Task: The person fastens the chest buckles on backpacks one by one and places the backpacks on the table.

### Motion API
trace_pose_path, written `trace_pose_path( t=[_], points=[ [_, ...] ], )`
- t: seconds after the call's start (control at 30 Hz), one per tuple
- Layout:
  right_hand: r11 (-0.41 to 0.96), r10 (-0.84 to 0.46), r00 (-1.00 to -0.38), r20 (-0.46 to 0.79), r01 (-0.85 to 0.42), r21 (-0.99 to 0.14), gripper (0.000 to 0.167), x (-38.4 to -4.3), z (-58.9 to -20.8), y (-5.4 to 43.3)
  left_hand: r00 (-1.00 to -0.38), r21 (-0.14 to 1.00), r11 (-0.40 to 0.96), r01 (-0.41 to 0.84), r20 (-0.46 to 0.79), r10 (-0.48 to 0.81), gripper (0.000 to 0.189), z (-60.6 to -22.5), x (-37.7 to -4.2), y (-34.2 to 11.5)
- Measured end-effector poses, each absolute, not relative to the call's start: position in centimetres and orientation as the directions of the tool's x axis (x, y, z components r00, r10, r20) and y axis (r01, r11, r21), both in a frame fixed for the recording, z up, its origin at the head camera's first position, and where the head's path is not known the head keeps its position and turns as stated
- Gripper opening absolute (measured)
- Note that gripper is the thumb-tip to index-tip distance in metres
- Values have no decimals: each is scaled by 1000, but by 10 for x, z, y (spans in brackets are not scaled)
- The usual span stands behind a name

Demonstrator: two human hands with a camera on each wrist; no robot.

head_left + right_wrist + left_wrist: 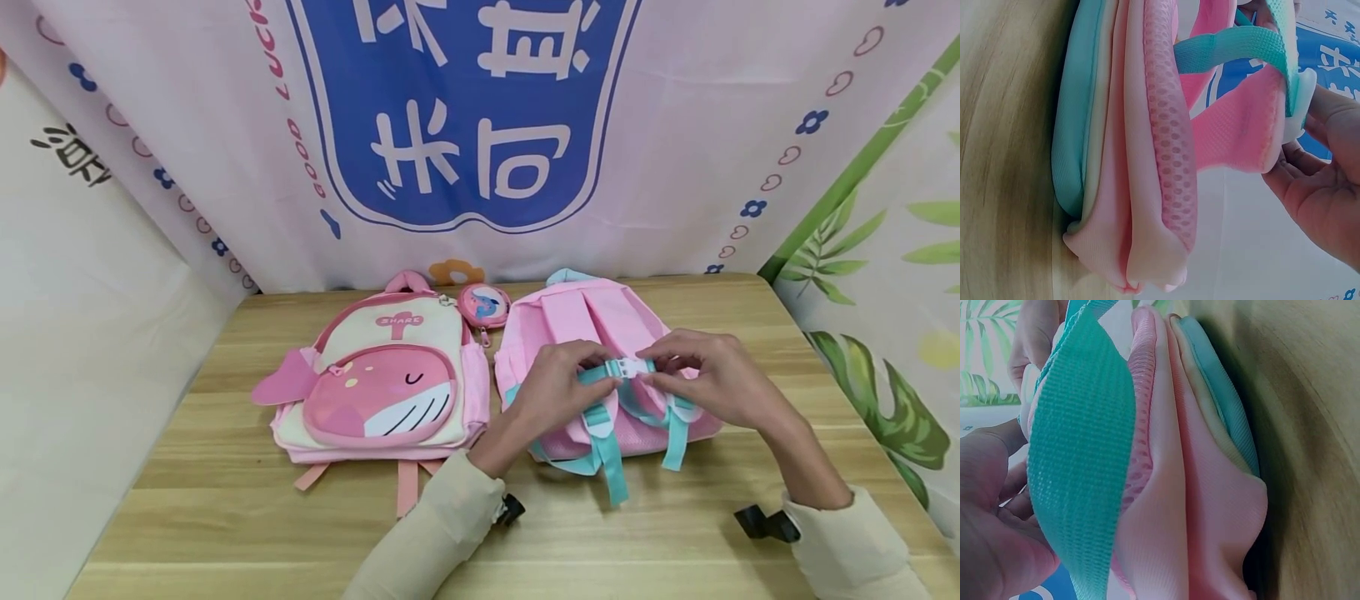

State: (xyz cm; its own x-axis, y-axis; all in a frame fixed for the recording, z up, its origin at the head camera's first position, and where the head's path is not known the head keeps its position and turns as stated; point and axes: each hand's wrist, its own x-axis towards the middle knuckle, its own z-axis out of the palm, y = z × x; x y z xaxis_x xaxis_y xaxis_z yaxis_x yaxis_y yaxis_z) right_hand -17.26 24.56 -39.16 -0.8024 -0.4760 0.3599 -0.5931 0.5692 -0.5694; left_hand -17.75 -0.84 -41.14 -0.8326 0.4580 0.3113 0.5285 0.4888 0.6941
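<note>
A pink backpack (517,354) with teal trim lies on the table, shoulder straps facing up. Across those straps runs a teal chest strap (594,374) with a white side-release buckle (628,367), its halves together. My left hand (551,383) pinches the strap at the buckle's left side. On the other side, my right hand (716,375) pinches the strap end by the buckle. The left wrist view has teal webbing (1085,444) in front of the left fingers, partly hiding them. In the right wrist view, a white plastic strap piece (1300,103) is near the right hand (1335,181).
Left of it lies a cream and pink whale backpack (427,325) with a small round pouch (483,306) attached. Both bags rest on a wooden table (225,508). A printed curtain (690,150) hangs behind the table's back edge.
</note>
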Motion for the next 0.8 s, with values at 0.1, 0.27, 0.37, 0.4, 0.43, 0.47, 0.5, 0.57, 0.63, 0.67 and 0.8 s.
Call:
trace_pose_path(
  t=[0.1,0.27,0.37,0.4,0.43,0.47,0.5,0.57,0.63,0.67,0.8],
  points=[
    [562,-475,-800,365,-596,-574,29,-173,-392,245,-829,696,478,535,324,455,25,-412,-178,-9],
    [550,-471,-801,370,-595,-586,29,-173,-392,244,-825,693,475,542,332,457,25,-411,-177,-9],
    [543,-473,-799,371,-596,-592,30,-173,-393,244,-826,692,479,540,327,459,26,-411,-177,-9],
    [540,-474,-798,373,-597,-593,30,-173,-393,244,-826,690,481,541,327,459,26,-411,-177,-9],
    [538,-474,-797,373,-598,-594,31,-173,-393,244,-825,688,481,543,330,459,26,-410,-177,-9],
    [535,-474,-798,373,-597,-598,31,-173,-393,244,-824,688,480,544,332,459,26,-410,-177,-9],
    [530,-473,-798,372,-596,-604,31,-173,-393,243,-823,688,479,545,332,460,25,-411,-176,-8],
    [523,-476,-796,374,-597,-608,30,-172,-394,243,-822,685,480,548,334,461,25,-410,-176,-8],
    [520,-476,-796,374,-598,-610,29,-172,-394,242,-822,685,481,548,333,462,25,-410,-176,-8],
    [520,-476,-796,374,-597,-611,29,-172,-394,241,-822,683,483,548,331,464,25,-411,-176,-8],
    [536,-470,-804,363,-587,-606,29,-171,-394,240,-824,682,488,545,328,462,25,-411,-175,-6]
  ],
)
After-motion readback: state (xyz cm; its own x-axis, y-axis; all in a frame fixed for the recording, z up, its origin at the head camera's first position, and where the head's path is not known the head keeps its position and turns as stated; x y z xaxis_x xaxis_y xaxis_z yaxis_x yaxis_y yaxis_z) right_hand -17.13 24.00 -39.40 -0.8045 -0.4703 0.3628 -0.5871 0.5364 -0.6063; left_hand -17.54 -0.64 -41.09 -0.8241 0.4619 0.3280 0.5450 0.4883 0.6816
